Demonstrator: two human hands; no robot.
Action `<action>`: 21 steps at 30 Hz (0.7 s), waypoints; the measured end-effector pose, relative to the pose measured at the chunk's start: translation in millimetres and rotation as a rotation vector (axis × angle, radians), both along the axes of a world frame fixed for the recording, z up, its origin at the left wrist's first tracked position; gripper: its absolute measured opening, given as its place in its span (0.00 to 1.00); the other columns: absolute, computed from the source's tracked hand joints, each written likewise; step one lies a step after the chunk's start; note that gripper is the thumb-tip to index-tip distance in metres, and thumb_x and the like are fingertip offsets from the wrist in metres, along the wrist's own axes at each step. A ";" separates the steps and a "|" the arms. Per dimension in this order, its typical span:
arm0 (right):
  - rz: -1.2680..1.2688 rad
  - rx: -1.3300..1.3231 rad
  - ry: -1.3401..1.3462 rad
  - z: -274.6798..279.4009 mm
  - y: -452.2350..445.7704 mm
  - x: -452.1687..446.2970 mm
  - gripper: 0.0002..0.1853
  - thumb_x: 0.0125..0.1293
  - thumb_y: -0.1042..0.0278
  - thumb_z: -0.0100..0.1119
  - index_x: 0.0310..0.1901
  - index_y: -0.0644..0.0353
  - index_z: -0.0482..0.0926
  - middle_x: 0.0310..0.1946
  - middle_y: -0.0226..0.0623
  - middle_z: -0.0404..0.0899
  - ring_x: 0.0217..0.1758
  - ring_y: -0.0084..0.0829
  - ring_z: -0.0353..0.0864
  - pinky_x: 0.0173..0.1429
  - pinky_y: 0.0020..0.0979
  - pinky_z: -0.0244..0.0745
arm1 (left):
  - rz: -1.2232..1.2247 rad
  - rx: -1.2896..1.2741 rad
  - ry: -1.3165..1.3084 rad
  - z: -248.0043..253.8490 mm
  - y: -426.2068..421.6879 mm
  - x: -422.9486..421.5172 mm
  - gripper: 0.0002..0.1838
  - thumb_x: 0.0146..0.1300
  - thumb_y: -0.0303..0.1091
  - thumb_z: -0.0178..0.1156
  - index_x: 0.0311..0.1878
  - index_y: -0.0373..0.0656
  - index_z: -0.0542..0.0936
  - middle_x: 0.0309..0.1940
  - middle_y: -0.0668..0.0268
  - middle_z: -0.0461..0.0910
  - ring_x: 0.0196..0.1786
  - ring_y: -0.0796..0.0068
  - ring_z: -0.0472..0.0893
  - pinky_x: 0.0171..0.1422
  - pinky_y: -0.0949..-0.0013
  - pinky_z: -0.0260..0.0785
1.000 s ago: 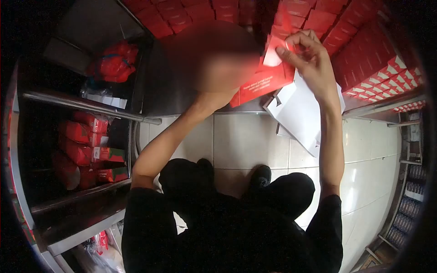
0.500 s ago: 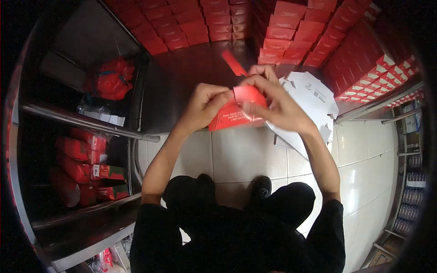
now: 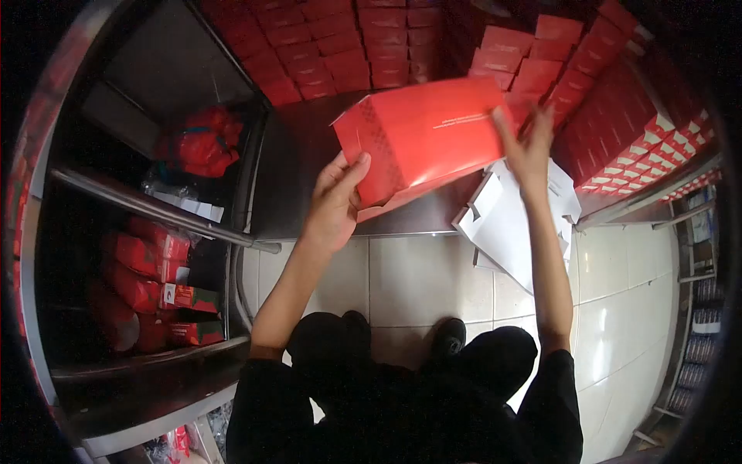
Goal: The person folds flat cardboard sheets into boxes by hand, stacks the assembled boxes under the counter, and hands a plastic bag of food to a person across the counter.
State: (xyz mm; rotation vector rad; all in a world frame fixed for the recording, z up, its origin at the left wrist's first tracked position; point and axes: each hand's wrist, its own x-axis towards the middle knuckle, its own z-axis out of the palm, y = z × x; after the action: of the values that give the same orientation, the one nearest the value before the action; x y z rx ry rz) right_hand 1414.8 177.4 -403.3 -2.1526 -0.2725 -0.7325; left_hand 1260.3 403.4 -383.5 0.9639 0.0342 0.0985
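A red cardboard box (image 3: 440, 143) with small white print on its top face is held tilted above the dark metal table. My left hand (image 3: 334, 193) grips its left end, thumb on the end face and the other fingers partly hidden below. At the box's right end is my right hand (image 3: 529, 155), blurred by motion, thumb and fingers spread apart beside a red flap. Whether it touches the box I cannot tell. To the right, below that hand, lie flat white cardboard sheets (image 3: 502, 220) with cut notches, overhanging the table's front edge.
Stacked red boxes (image 3: 325, 46) line the back of the dark table (image 3: 294, 170), with more stacks (image 3: 610, 131) at the right. A metal rack (image 3: 154, 203) on the left holds red packages (image 3: 139, 267). Pale floor tiles (image 3: 410, 278) lie below, and another shelf (image 3: 699, 325) stands far right.
The red cardboard, folded small between both hands before, now shows as a full box shape. My left hand has moved to its left end, my right hand rightward to the other end.
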 end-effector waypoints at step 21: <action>0.816 -0.246 -0.438 47.9 63.2 -109.2 0.11 0.45 0.77 0.60 0.34 0.65 0.77 0.44 0.38 0.76 0.49 0.37 0.74 0.60 0.47 0.64 | 0.137 0.242 -0.136 -8.5 -14.3 -8.8 0.09 0.65 0.30 0.50 0.42 0.37 0.75 0.36 0.66 0.78 0.36 0.84 0.76 0.40 0.77 0.70</action>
State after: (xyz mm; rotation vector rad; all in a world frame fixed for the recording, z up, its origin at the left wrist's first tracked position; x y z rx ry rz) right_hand 1305.5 240.5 -355.4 -1.8192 -1.4303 -0.6814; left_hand 1251.5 389.0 -392.0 1.1939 -0.0376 0.2994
